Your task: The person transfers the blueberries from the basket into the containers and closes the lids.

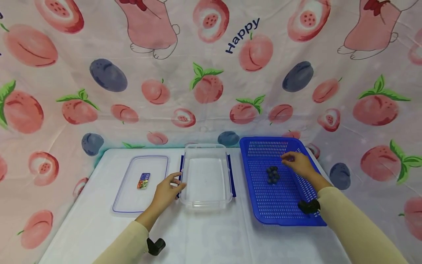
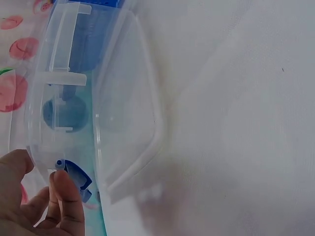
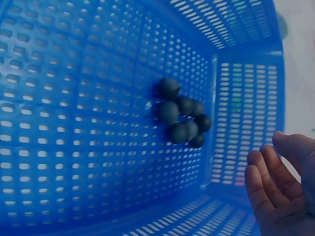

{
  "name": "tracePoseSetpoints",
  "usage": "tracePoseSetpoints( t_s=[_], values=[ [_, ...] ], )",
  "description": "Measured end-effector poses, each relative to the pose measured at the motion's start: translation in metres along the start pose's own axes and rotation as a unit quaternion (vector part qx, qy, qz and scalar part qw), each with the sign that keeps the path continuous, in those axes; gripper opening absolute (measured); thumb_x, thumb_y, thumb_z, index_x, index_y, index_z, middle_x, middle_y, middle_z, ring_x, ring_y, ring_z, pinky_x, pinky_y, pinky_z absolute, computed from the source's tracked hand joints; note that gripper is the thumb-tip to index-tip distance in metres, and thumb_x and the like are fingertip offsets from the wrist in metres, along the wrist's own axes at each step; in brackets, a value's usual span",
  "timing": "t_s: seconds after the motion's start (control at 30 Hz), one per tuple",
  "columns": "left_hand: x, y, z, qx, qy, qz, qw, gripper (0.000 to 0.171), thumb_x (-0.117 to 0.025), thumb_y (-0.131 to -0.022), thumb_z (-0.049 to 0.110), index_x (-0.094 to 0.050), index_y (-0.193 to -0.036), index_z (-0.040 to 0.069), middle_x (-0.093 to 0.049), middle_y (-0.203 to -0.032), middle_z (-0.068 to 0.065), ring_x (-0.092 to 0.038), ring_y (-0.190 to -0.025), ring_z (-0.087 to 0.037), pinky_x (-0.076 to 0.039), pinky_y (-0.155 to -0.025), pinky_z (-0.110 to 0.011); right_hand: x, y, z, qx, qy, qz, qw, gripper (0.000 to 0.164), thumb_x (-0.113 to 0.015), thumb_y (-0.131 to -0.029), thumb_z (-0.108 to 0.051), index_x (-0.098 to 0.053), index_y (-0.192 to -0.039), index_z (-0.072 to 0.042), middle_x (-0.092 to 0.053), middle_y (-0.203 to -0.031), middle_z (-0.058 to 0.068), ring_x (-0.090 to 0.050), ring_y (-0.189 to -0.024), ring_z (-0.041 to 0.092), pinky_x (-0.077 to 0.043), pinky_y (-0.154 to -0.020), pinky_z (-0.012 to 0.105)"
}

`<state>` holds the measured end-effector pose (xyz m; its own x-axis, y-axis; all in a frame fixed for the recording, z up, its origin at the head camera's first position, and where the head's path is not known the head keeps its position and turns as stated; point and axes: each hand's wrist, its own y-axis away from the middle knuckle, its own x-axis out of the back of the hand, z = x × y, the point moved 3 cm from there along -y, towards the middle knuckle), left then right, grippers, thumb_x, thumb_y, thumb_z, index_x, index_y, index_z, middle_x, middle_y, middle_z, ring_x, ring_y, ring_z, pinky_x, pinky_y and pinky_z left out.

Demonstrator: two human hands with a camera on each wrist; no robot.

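A clear plastic box (image 1: pixel 206 176) with blue side latches stands upright and uncovered on the table. My left hand (image 1: pixel 167 190) is at its left rim, thumb on the inner side and fingers outside by a blue latch (image 2: pixel 76 177), holding the edge. To the right lies a blue perforated basket (image 1: pixel 263 209) containing a small cluster of blueberries (image 3: pixel 170 113), dark and round. Over the basket's right part hovers my right hand (image 1: pixel 298 163), its fingers loosely bent. In the right wrist view nothing shows between those fingers, and the blueberries lie apart from them.
A clear lid (image 1: pixel 132 194) with a blue edge and a colourful label (image 1: pixel 143 181) lies flat left of the box. All of it rests on a white-covered table (image 1: pixel 211 238). Behind hangs a fruit-printed cloth (image 1: pixel 184 69), close to the table's back edge.
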<state>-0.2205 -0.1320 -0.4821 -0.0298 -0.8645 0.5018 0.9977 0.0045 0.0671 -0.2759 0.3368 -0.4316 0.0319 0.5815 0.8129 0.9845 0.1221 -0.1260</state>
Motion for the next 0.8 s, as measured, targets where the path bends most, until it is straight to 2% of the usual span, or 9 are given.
tracePoseSetpoints(
  t_s=[0.2, 0.37, 0.6, 0.8],
  values=[
    [0.0, 0.0, -0.002, 0.004, 0.012, 0.007, 0.9999, 0.05, -0.071, -0.09, 0.019, -0.056, -0.136, 0.007, -0.064, -0.106, -0.012, -0.06, -0.057, -0.011, -0.053, -0.053, -0.031, -0.01, 0.001, 0.015, -0.028, -0.013, -0.016, 0.999, 0.032, -0.063, -0.096, -0.014, -0.063, -0.119, 0.008, -0.066, -0.113, 0.027, -0.06, -0.105, 0.044, -0.052, -0.086, 0.054],
    [0.001, 0.0, -0.001, 0.015, 0.031, 0.008, 0.9994, 0.049, -0.072, -0.09, 0.018, -0.057, -0.136, 0.007, -0.064, -0.106, -0.012, -0.06, -0.059, -0.012, -0.057, -0.058, -0.04, -0.02, 0.002, 0.025, -0.042, -0.02, -0.024, 0.999, 0.033, -0.067, -0.094, -0.016, -0.064, -0.117, 0.008, -0.065, -0.114, 0.027, -0.059, -0.106, 0.043, -0.052, -0.087, 0.055],
    [0.0, -0.001, -0.003, 0.047, 0.083, 0.008, 0.9954, 0.049, -0.072, -0.089, 0.017, -0.058, -0.135, 0.007, -0.063, -0.107, -0.013, -0.061, -0.069, -0.012, -0.057, -0.055, -0.027, -0.029, 0.01, 0.029, -0.089, -0.071, -0.059, 0.992, 0.041, -0.064, -0.097, -0.019, -0.058, -0.124, 0.011, -0.061, -0.12, 0.031, -0.057, -0.111, 0.045, -0.05, -0.092, 0.055],
    [0.0, -0.002, -0.007, 0.081, 0.149, -0.001, 0.9854, 0.048, -0.073, -0.088, 0.014, -0.059, -0.134, 0.006, -0.062, -0.108, -0.012, -0.056, -0.072, -0.013, -0.057, -0.057, -0.026, -0.032, 0.016, 0.036, -0.138, -0.111, -0.08, 0.981, 0.041, -0.063, -0.097, -0.014, -0.055, -0.125, 0.015, -0.061, -0.118, 0.032, -0.063, -0.104, 0.04, -0.054, -0.091, 0.049]
  ],
)
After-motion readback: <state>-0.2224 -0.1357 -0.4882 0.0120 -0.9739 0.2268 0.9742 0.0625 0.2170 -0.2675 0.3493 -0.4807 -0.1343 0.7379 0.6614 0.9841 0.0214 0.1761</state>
